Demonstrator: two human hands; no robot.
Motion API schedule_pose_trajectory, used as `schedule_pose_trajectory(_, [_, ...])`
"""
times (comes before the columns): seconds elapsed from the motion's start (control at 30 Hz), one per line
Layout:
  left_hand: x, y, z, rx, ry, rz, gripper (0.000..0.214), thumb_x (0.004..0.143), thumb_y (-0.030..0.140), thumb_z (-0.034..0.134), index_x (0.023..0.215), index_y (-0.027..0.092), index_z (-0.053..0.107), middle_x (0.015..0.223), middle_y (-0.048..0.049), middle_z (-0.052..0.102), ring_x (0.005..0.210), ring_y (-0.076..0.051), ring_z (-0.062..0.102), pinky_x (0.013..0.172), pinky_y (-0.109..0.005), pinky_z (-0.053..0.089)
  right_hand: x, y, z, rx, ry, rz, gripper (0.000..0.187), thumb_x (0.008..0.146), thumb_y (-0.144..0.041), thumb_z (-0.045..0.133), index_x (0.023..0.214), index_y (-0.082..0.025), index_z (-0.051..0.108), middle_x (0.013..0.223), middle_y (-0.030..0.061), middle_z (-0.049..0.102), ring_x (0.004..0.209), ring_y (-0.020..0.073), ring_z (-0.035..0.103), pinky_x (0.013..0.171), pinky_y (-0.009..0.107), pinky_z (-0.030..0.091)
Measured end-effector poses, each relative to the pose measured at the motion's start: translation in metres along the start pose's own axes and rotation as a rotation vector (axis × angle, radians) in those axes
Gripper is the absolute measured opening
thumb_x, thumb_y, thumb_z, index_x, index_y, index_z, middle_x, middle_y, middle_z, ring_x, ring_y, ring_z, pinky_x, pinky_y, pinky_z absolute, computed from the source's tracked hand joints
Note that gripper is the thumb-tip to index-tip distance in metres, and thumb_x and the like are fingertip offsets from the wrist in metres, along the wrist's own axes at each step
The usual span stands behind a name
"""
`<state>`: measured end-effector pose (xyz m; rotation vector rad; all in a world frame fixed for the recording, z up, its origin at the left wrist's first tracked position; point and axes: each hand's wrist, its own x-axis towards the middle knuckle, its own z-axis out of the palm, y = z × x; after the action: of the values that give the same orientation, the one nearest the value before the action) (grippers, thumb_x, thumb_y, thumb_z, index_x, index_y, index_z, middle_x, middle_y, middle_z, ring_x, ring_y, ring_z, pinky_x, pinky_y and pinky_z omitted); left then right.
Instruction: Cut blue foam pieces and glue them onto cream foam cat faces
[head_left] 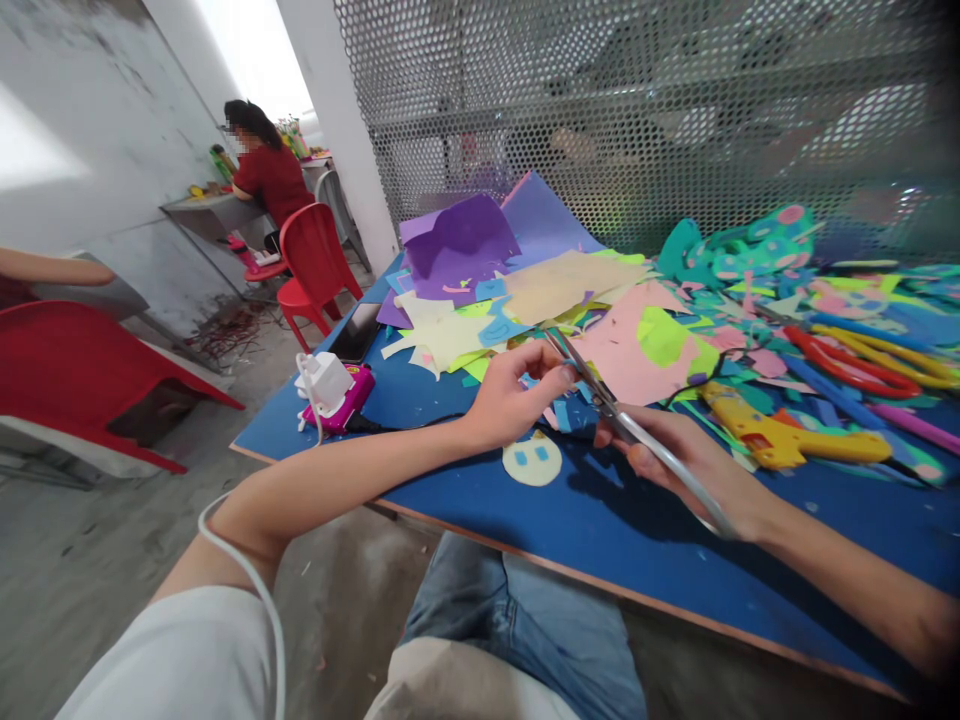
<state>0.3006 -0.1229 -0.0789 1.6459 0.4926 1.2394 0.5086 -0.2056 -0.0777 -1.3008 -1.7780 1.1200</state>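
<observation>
My right hand (679, 462) is closed around the handles of metal scissors (600, 395), whose blades point up and left. My left hand (517, 390) pinches a small blue paper piece (564, 410) right at the blades, thumb and fingers pressed together. Both hands hover over the blue table (645, 545). Just below them lies a pale round cut-out (532, 459) with small blue squares on it. Much of the blue piece is hidden behind my fingers.
Coloured paper sheets and scraps (525, 290) cover the table's far half. A yellow glue gun (780, 435) lies right of my hands, red-handled scissors (847, 368) beyond. A phone (357, 332) and white charger (324, 380) lie left. Red chairs (311, 260) and a seated person (262, 170) are at far left.
</observation>
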Motion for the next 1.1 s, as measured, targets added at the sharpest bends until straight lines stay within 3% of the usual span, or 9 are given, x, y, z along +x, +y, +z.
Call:
schedule_pose_trajectory(0.13, [0.002,-0.003,-0.003,-0.023,0.002,-0.001,0.04,0.089,0.05,0.069,0.073,0.017,0.052,0.067,0.0041,0.05,0.065,-0.008,0.044,0.066,-0.024,0.039,0.001,-0.01,0.002,0.059,0.001,0.041,0.071,0.07,-0.087,0.067,0.076,-0.016,0.061,0.064,-0.0019,0.045,0.054,0.0088,0.032,0.045,0.021,0.029])
schedule_pose_trajectory(0.27, [0.004,-0.006,-0.005,-0.011,0.017,-0.026,0.04,0.089,0.049,0.068,0.072,0.017,0.052,0.068,0.0034,0.05,0.066,-0.009,0.043,0.066,-0.025,0.038,0.002,-0.014,0.003,0.041,0.006,0.097,0.069,0.069,-0.085,0.07,0.072,-0.017,0.059,0.057,-0.0044,0.039,0.049,0.0092,0.034,0.043,0.023,0.03])
schedule_pose_trajectory(0.4, [0.004,-0.006,-0.004,-0.019,0.001,-0.049,0.041,0.088,0.052,0.069,0.074,0.017,0.054,0.069,0.0035,0.051,0.067,-0.009,0.044,0.067,-0.025,0.038,0.001,-0.007,0.004,0.051,0.0,0.111,0.073,0.071,-0.088,0.066,0.081,-0.016,0.062,0.06,-0.0039,0.041,0.05,0.0096,0.035,0.044,0.023,0.03])
schedule_pose_trajectory(0.57, [0.003,-0.003,-0.003,-0.041,-0.026,-0.068,0.048,0.085,0.057,0.073,0.07,0.017,0.052,0.067,0.0035,0.053,0.066,-0.008,0.047,0.067,-0.025,0.04,0.001,0.0,0.0,0.065,0.038,0.033,0.079,0.069,-0.091,0.065,0.095,-0.016,0.064,0.074,-0.0001,0.049,0.059,0.0112,0.038,0.049,0.024,0.034])
schedule_pose_trajectory(0.67, [0.003,-0.002,-0.003,-0.038,-0.041,-0.086,0.048,0.084,0.057,0.074,0.069,0.016,0.054,0.066,0.0035,0.053,0.064,-0.007,0.046,0.066,-0.024,0.039,0.002,0.002,-0.005,0.015,0.019,0.031,0.074,0.072,-0.087,0.066,0.094,-0.017,0.064,0.075,0.0007,0.051,0.062,0.0132,0.041,0.053,0.025,0.037])
schedule_pose_trajectory(0.83, [0.004,-0.001,-0.004,-0.036,-0.062,-0.125,0.047,0.081,0.058,0.077,0.071,0.015,0.06,0.065,0.0031,0.056,0.062,-0.007,0.046,0.063,-0.024,0.039,0.003,0.011,-0.009,-0.023,-0.028,0.041,0.059,0.079,-0.073,0.071,0.094,-0.017,0.065,0.072,-0.0006,0.051,0.061,0.0127,0.039,0.053,0.024,0.032])
schedule_pose_trajectory(1.1, [0.006,0.001,-0.003,-0.036,0.032,-0.101,0.046,0.079,0.058,0.079,0.074,0.015,0.065,0.064,0.0027,0.058,0.057,-0.006,0.045,0.059,-0.024,0.04,0.006,0.005,-0.005,-0.017,0.023,0.072,0.054,0.076,-0.066,0.077,0.083,-0.014,0.066,0.066,-0.0025,0.048,0.057,0.0095,0.032,0.051,0.024,0.025])
